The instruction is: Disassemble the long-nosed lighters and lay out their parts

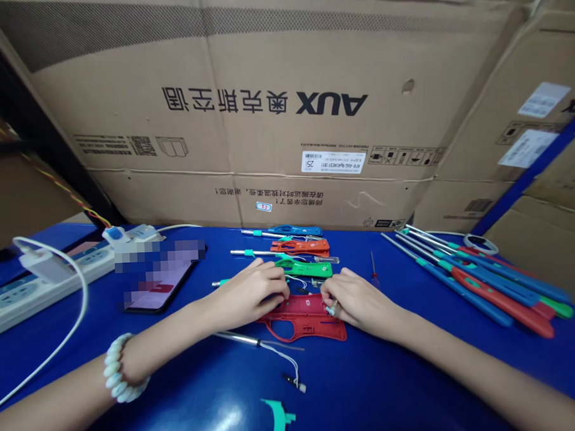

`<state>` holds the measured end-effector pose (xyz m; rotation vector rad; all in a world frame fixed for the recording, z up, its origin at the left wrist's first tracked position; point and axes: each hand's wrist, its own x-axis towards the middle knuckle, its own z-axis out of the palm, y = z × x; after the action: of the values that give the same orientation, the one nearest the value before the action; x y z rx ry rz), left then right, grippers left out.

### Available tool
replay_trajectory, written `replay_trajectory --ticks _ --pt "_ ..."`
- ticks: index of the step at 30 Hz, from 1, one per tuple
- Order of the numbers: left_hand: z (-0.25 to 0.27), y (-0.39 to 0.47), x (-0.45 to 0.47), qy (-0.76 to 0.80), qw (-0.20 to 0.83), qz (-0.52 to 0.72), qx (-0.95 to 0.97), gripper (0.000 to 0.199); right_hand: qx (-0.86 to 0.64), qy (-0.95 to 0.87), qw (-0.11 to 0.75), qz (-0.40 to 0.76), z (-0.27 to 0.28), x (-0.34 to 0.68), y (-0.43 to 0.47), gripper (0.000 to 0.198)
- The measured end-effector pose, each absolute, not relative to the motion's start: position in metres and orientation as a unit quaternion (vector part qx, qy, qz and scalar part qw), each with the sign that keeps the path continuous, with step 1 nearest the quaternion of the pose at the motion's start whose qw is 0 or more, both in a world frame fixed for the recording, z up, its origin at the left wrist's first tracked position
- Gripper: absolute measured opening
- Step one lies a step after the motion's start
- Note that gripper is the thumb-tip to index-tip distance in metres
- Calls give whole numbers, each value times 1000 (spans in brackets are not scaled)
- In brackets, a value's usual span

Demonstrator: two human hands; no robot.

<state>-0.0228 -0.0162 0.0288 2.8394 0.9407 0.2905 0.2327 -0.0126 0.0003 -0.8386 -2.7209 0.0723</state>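
Between my hands lies a red lighter handle casing [316, 328] with a trigger loop at its left. A second red half shell [301, 304] sits right behind it. My left hand [259, 290], beaded bracelet on the wrist, is curled with its fingertips on the left end of the shell. At the right end, the fingers of my right hand [351, 301] are pinched together against it. Nearer to me are a metal lighter tube [240, 337] with white wires, a small black igniter part [291, 380] and a turquoise trigger [278, 417].
Green [313, 268], orange [303, 247] and blue [295, 230] lighter casings lie behind. Several long lighters [490, 283] are piled at right. A phone [164, 281] and power strip [52, 280] lie left. A screwdriver [374, 272] lies behind my right hand; a large carton [265, 146] stands at the back.
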Motion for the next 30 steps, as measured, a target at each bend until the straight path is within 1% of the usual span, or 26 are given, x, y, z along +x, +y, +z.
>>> replay_trajectory --ticks 5,9,12,15,16,19,21,23,30 --pt "26 -18 -18 303 77 97 945 11 -271 -940 205 30 -5 225 -14 17" --pt "24 -18 -17 306 77 92 945 10 -274 -935 223 42 -2 227 -14 15" --pt "24 -16 -18 311 73 84 944 9 -281 -936 197 78 8 232 -17 14" --pt "24 -15 -19 315 68 73 944 9 -259 -948 131 128 19 236 -23 8" --pt "25 -15 -19 316 65 71 944 9 -250 -952 112 139 21 236 -25 11" --pt "27 -17 -18 314 53 69 945 6 -237 -959 70 139 23 234 -31 18" --pt "27 -18 -17 307 49 71 948 4 -238 -963 49 120 21 231 -35 14" --pt "27 -19 -16 303 50 71 949 2 -245 -964 37 95 17 228 -38 9" --pt "23 -18 -18 319 57 78 943 2 -263 -962 59 31 3 224 -41 14"
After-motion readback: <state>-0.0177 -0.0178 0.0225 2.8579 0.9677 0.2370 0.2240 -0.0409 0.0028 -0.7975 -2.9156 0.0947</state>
